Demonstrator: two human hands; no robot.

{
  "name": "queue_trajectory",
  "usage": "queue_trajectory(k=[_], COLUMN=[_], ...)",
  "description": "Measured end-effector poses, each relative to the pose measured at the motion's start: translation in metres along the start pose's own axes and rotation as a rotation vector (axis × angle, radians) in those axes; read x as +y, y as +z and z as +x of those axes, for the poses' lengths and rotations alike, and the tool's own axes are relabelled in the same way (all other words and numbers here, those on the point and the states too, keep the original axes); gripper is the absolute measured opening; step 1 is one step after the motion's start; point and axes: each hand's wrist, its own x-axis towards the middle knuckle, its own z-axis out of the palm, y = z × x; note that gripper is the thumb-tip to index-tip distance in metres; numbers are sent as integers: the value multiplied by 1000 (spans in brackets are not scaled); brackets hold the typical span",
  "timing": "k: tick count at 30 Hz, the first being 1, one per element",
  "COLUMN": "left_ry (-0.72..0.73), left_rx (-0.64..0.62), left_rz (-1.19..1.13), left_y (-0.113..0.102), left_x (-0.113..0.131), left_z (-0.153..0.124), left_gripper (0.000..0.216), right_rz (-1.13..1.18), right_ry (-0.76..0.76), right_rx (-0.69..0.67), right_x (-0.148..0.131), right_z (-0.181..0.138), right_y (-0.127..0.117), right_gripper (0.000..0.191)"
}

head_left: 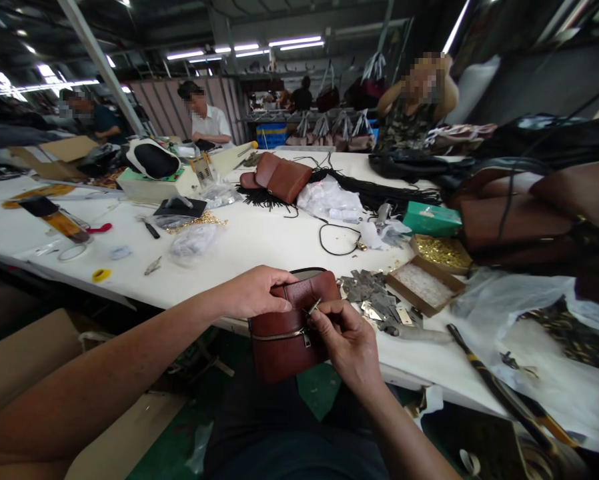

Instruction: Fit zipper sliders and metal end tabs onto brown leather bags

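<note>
A reddish-brown leather bag [284, 353] with a silver zipper [279, 335] across its front is held at the table's near edge. My left hand [254, 291] grips its upper left side, thumb on the front and fingers toward the opening. Between the thumb and fingers of my right hand [347, 337] is a small metal piece [314, 307], pinched against the bag's front above the zipper pull [307, 339]. Its exact kind is too small to make out. Beside the right hand lies a pile of flat grey metal plates [374, 297].
On the white table [259, 233] are a box of gold-coloured fittings [440, 252], a box of small clear pieces [424, 285], a black cord loop [339, 240] and a brown bag [284, 177]. A black-handled tool [479, 367] lies at right. People sit across the table.
</note>
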Motion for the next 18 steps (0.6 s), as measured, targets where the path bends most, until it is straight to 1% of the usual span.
queue_trajectory(k=[6,10,18], left_ry=[65,95,187], left_rx=[80,98,91], left_rz=[224,327,424], left_y=[11,17,26], left_x=[20,29,35], left_z=[-9,-12,-18], left_gripper=[33,33,33], right_rz=[-48,-104,-149], right_ry=[-88,-145,-79], right_rx=[44,44,-29], right_x=[-8,-14,-27], right_z=[1,-2,-8], right_y=[-1,-4,-15], right_gripper=[12,10,18])
